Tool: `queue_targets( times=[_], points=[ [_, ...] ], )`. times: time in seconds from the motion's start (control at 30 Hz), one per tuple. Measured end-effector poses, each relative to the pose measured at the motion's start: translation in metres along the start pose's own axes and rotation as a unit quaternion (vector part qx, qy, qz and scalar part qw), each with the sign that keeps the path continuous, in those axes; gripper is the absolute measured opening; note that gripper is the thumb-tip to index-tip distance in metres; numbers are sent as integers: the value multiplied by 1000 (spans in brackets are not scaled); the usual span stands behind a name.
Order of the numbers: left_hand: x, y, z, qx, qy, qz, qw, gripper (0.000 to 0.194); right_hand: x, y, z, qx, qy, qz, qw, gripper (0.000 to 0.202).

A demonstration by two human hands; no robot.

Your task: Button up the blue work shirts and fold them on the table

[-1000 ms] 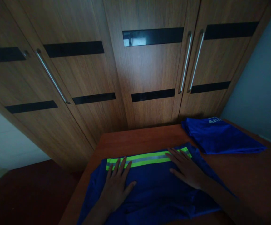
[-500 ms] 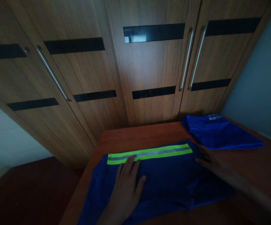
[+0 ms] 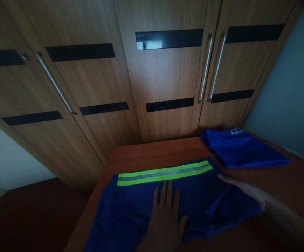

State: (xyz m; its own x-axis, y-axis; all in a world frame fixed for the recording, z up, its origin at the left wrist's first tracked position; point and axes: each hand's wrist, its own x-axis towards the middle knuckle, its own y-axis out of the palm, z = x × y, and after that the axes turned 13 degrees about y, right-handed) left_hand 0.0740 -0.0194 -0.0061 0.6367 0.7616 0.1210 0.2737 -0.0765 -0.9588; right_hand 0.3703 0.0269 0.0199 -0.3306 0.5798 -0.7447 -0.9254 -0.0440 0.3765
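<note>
A dark blue work jacket [image 3: 131, 206] lies spread on the reddish-brown table, with a yellow-green and grey reflective stripe [image 3: 165, 173] across its far part. My left hand [image 3: 166, 213] rests flat on the cloth just below the stripe, fingers spread. At the jacket's right side is my right hand [image 3: 242, 185], one digit stretched over the fabric by the stripe's right end. Its other fingers are hidden, so whether it grips the cloth cannot be seen. Loose folds run through the jacket between both hands.
A brighter blue folded cloth [image 3: 243, 150] with white lettering lies at the table's back right. Behind the table [image 3: 146, 148] stands a wooden wardrobe [image 3: 165, 77] with long metal handles and dark panels. A pale wall [image 3: 294, 94] is at the right.
My left hand has slid right over the jacket and back off the reflective stripe. My right hand has turned, and its fingers at the jacket's right edge are now hidden.
</note>
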Motion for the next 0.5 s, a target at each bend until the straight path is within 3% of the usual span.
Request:
queue_targets(
  times=[0.2, 0.37, 0.5],
  points=[
    [1, -26, 12, -81, -11, 25, 996, 73, -2, 7, 0, 72, -16, -23, 997, 44],
    [15, -55, 34, -76, 42, 98, 991, 106, -24, 16, 7, 72, -65, -30, 995, 46],
    [28, -47, 44, -39, 57, 108, 992, 116, -36, 22, 14, 73, -117, -57, 989, 55]
  ],
)
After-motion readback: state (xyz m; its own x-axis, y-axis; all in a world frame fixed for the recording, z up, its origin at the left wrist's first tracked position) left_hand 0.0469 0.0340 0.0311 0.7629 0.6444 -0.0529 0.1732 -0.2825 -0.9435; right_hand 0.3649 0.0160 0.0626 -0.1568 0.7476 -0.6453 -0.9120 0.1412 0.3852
